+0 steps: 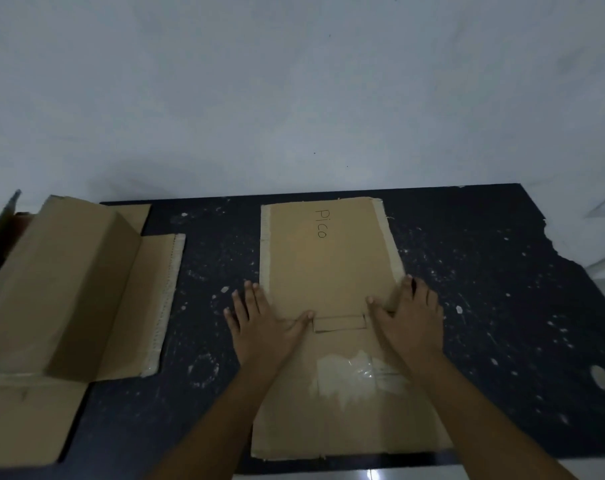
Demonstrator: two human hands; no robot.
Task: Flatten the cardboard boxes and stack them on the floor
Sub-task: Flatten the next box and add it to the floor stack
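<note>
My fingers (249, 299) lie straight and spread, left hand (264, 322) and right hand (410, 315) pressing the flattened box (329, 271) marked "Pico" onto the dark speckled mat (484, 289); a second box (69, 289), partly upright, sits well apart on the left

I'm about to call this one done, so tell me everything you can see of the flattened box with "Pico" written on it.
The flattened box is plain brown corrugated cardboard, lying flat on the dark speckled mat, long axis running away from the person. "Pico" is handwritten near its far end; pale strips run along both long edges. A rectangular handle cut-out sits mid-panel, with torn tape and label residue nearer the person. The left hand and right hand press flat on it, either side of the cut-out.
</note>
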